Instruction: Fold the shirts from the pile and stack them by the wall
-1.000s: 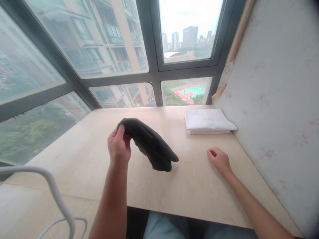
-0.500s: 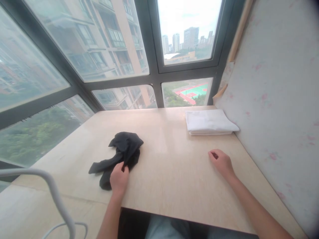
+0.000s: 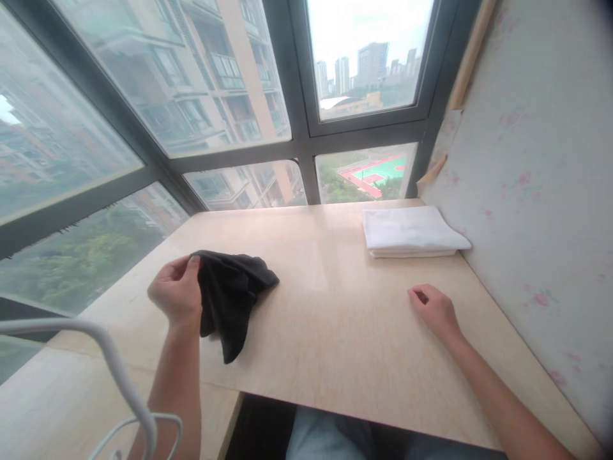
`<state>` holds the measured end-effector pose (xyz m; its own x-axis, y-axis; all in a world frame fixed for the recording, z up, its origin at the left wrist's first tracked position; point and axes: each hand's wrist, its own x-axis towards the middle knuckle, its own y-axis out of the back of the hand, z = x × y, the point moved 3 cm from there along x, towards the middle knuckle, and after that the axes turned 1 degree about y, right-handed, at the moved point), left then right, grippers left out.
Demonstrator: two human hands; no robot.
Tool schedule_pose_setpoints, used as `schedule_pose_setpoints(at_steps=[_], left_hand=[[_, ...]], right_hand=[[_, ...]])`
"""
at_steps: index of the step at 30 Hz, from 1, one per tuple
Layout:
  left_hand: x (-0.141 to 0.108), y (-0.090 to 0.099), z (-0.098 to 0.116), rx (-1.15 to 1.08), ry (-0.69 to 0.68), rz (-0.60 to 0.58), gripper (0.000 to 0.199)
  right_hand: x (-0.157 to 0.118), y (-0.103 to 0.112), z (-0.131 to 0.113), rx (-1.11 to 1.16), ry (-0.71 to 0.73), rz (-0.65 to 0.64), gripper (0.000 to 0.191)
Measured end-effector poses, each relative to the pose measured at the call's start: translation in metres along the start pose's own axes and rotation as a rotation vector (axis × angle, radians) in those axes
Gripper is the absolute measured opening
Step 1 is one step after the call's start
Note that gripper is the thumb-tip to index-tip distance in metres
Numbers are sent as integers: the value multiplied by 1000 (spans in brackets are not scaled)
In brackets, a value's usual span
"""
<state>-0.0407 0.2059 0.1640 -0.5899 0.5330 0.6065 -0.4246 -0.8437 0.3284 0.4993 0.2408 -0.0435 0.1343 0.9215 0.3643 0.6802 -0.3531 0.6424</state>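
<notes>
My left hand pinches the upper left corner of a black cloth and holds it raised at the left of the table. The cloth hangs down from my fingers, and its right part reaches toward the tabletop. Whether it is a garment I cannot tell. My right hand rests on the right side of the table, loosely curled, with nothing visible in it. Beyond that hand lies a folded stack of white cloth, apart from it.
The pale tabletop runs back to dark-framed windows. At the lower left a white curved tube and a thin cable stand close by my left forearm. A wall with flowered paper borders the right side.
My left hand has moved left and away from me, lifting a corner of the black cloth, which was crumpled on the table and now hangs spread. The right hand stays put.
</notes>
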Motion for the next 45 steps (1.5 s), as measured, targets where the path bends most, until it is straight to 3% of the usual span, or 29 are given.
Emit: schedule_pose_setpoints(at_steps=[4, 6, 8, 12, 14, 17, 21, 23, 25, 28, 32, 37, 40, 45], left_hand=[[23, 12, 24, -32, -91, 165, 39], [20, 15, 24, 17, -125, 261, 37], [9, 12, 13, 179, -88, 250, 35], [-35, -13, -23, 383, 59, -208, 24], [-62, -26, -30, 346, 51, -321, 23], [-102, -50, -22, 267, -11, -443, 28], [-159, -102, -5, 297, -109, -845, 38], [-181, -124, 1, 354, -138, -903, 39], [-196, -138, 4, 408, -162, -885, 35], [-204, -146, 6, 463, -195, -881, 31], [-201, -147, 4, 526, -215, -910, 31], [-199, -147, 0, 581, -221, -924, 31], [-200, -149, -3, 584, -225, -922, 32], [-200, -152, -7, 578, -236, -928, 31]], right_hand=[[1, 0, 0, 6, -8, -2, 39], [1, 1, 0, 2, -8, -7, 38], [1, 1, 0, -1, -2, -15, 36], [1, 2, -1, -12, 13, -25, 36], [2, 3, -2, -19, 13, -27, 35], [4, 3, -4, -18, 14, -37, 33], [1, 6, -1, 25, -5, 29, 34], [1, 8, 3, 44, -45, 102, 34], [7, 11, 6, 35, -61, 142, 35], [36, 15, 6, -72, -22, 120, 36], [114, 18, 8, -220, 5, 85, 38], [202, 2, 15, -393, 23, -127, 50], [223, -9, 17, -513, -12, -243, 51], [225, -21, 11, -695, -65, -337, 31]])
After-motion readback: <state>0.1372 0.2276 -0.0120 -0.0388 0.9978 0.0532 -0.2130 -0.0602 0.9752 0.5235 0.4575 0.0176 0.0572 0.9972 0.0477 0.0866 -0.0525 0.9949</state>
